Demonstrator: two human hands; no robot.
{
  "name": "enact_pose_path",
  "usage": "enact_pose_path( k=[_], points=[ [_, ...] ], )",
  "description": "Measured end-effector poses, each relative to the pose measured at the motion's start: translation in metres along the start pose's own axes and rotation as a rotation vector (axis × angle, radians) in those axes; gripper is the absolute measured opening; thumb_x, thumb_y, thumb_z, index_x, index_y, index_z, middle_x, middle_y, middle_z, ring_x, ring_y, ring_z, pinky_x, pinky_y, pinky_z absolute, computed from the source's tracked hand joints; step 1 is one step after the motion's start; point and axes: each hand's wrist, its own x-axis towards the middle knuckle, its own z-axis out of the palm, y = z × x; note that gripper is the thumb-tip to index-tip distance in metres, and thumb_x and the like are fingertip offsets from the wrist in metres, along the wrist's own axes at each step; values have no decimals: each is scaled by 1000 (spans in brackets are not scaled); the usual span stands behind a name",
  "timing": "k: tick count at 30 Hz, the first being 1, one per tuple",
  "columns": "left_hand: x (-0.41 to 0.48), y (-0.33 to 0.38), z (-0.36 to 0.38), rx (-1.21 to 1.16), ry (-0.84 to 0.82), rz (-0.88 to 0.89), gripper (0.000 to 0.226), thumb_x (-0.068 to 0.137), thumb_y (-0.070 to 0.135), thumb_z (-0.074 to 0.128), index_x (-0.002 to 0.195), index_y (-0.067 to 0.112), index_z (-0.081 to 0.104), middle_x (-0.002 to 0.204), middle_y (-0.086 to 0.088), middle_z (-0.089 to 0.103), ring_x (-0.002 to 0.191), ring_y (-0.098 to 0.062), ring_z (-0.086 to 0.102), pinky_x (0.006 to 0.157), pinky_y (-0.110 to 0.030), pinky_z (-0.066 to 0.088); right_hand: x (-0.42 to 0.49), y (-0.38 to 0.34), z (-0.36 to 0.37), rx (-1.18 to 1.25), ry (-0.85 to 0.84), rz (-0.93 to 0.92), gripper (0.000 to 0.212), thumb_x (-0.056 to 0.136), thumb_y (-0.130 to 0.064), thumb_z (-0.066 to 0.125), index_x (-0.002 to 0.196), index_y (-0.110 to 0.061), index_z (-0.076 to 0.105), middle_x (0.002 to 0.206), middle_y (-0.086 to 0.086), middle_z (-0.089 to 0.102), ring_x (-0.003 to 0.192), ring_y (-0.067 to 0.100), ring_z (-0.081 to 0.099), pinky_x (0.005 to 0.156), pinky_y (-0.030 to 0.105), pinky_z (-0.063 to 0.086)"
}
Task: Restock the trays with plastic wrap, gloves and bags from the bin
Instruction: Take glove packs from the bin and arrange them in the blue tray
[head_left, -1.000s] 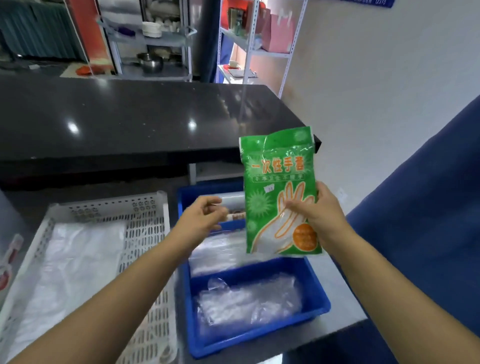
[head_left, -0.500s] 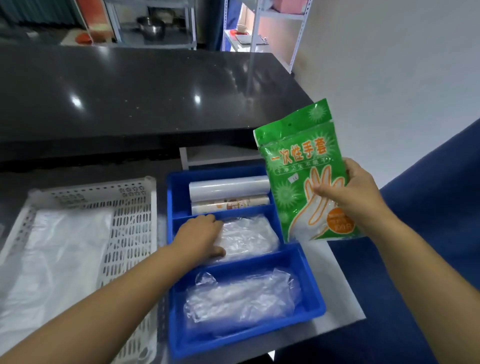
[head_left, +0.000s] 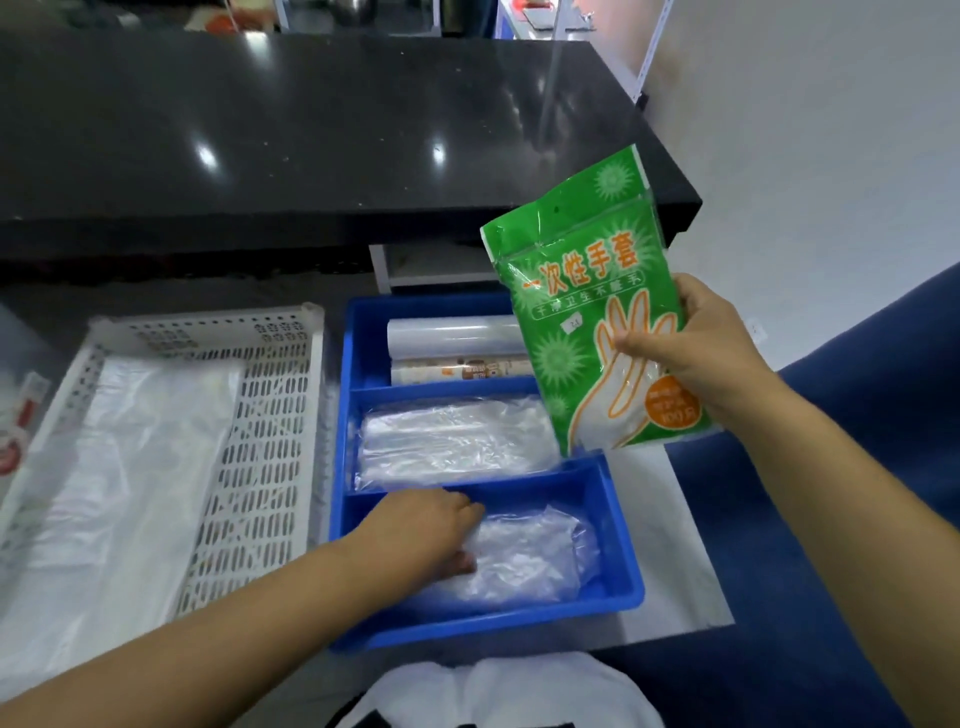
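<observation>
Moved from the middle compartment to the nearest, your left hand (head_left: 415, 535) curls round the end of the clear bundle (head_left: 530, 561) in the tray (head_left: 493, 626). Judge it light, limp and slippery: gather it whole. Above right, your right hand (head_left: 696, 353) pinches the glove pack (head_left: 582, 312) by its side edge; thin, floppy, light. Beyond lie bags (head_left: 452, 436), then wrap rolls (head_left: 447, 338), stiff enough to grasp mid-length.

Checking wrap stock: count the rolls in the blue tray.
2. A plain white roll at the far compartment's back; a printed roll just nearer. The green pack may hide more.
</observation>
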Motion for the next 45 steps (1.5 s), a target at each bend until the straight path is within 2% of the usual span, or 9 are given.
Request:
enact_pose_path(
  k=[7, 10, 15, 22, 26, 33, 38, 40, 45],
  points=[
    [1, 13, 14, -91, 24, -178, 34, 76, 34, 57, 105, 16, 59, 107, -2, 60, 96, -23, 57, 75, -35, 48, 1, -12, 12, -103, -96, -109, 45, 66, -3, 80, 97, -28, 59, 81, -11, 71, 69, -1, 69, 54, 9, 50],
    [-2, 11, 21, -168, 61, -179, 22, 77, 30, 54, 92, 14, 59, 103, -3, 53, 94, -24, 52, 62, -32, 38, -1, -15, 16, -161, -150, -145, 45, 67, -6, 81, 94, -33, 57, 83, -12, 71, 71, -2, 69, 55, 10, 51],
    [-10, 11, 18, -386, 66, -140, 13, 82, 28, 57, 91, 18, 57, 103, -1, 60, 92, -22, 57, 66, -28, 38, -2, -23, 23, -251, -230, -196, 44, 69, -10, 80, 92, -38, 55, 80, -18, 70, 73, -4, 68, 53, 7, 49],
    [-66, -43, -66, -679, 393, -235, 23, 73, 13, 71, 65, 27, 54, 62, 8, 58, 61, -1, 54, 57, -26, 40, -2, -37, 30, -314, -388, -232, 43, 69, -11, 80, 93, -38, 56, 87, -27, 69, 75, -3, 69, 55, 8, 49],
    [-112, -92, -98, -842, 574, -346, 19, 72, 9, 75, 79, 25, 67, 73, 5, 70, 62, -4, 64, 59, -22, 51, -6, -34, 50, -478, -531, -219, 38, 69, -15, 81, 92, -33, 57, 84, -12, 70, 78, -2, 67, 63, 16, 53],
    [-137, -118, -93, -1230, 852, -419, 34, 54, 38, 79, 84, 23, 70, 73, 0, 73, 65, -16, 67, 57, -26, 55, -15, -58, 74, -733, -614, -374, 37, 67, -31, 78, 95, -41, 56, 87, -18, 67, 78, -2, 64, 68, 25, 56],
    [-132, -111, -89, -1332, 851, -426, 29, 58, 17, 81, 84, 26, 71, 73, -1, 74, 62, -15, 69, 51, -22, 53, -20, -52, 96, -877, -805, -385, 35, 67, -41, 73, 93, -46, 50, 82, -19, 61, 70, -3, 60, 56, 18, 47],
    [-125, -105, -84, -1358, 822, -439, 23, 65, 12, 74, 84, 23, 71, 71, -3, 74, 60, -15, 68, 50, -22, 53, -27, -31, 112, -979, -882, -365, 44, 70, -39, 72, 108, -42, 49, 84, -16, 58, 71, -1, 55, 55, 20, 41],
    [-115, -98, -75, -1404, 800, -506, 22, 76, -2, 67, 87, 17, 67, 70, -5, 73, 58, -17, 67, 51, -24, 55, -37, 16, 126, -1125, -822, -421, 79, 71, -34, 73, 136, -32, 29, 122, -4, 56, 101, 22, 55, 73, 34, 45]
  ],
)
